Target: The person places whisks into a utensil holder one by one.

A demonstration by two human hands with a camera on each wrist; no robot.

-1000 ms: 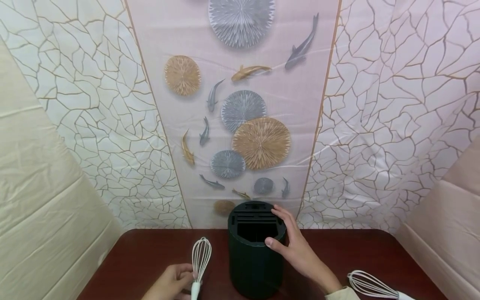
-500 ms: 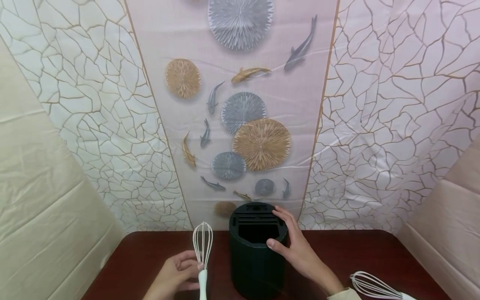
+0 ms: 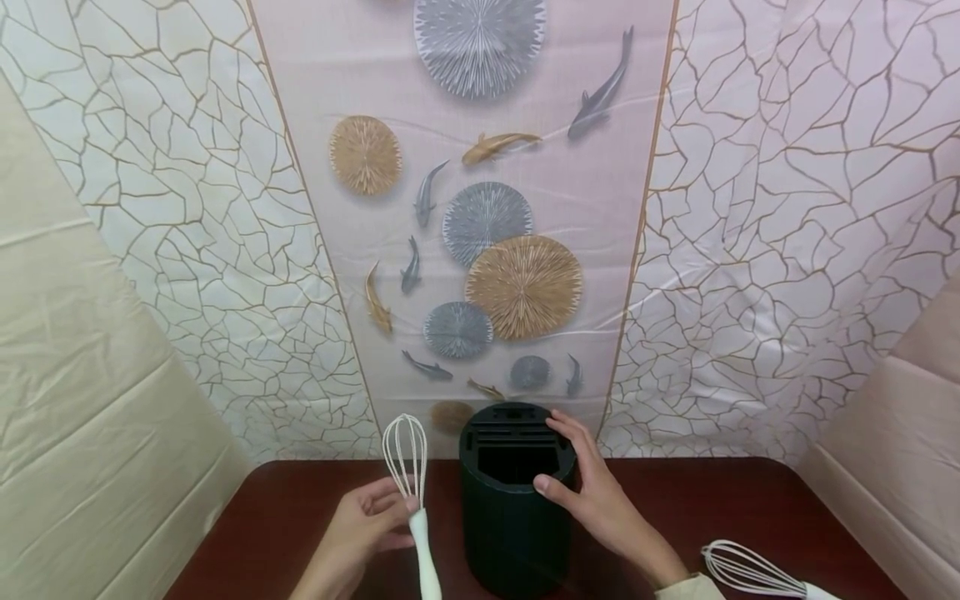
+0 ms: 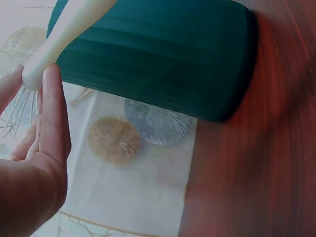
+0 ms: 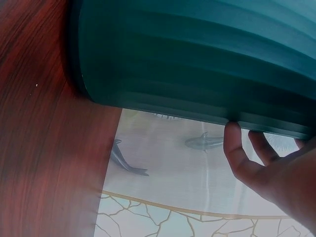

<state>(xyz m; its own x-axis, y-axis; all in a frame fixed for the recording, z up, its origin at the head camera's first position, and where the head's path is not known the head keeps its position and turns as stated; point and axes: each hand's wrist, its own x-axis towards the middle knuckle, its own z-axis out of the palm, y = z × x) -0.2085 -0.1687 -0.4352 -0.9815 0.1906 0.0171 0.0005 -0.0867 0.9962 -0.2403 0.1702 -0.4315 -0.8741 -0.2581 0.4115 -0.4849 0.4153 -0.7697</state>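
My left hand (image 3: 360,525) pinches a white whisk (image 3: 423,546) between thumb and fingers, where handle and wires meet. The whisk is raised beside the holder, wires up and tilted left, handle end slanting toward the holder. In the left wrist view its pale handle (image 4: 66,32) crosses in front of the holder's side. A dark green round utensil holder (image 3: 513,533) with a slotted black top stands upright on the table. My right hand (image 3: 603,508) grips its upper right side, thumb at the front rim and fingers toward the back. The right wrist view shows fingertips against the ribbed green wall (image 5: 197,59).
A second white whisk (image 3: 753,570) lies on the dark red wooden table (image 3: 675,492) at the right, its handle cut by the frame edge. Behind the table hangs a patterned cloth (image 3: 480,375) with printed fish. Beige padded panels (image 3: 112,417) flank both sides.
My left hand has lifted the whisk and moved it slightly right; its handle end has swung toward the holder. My right hand stays on the holder.
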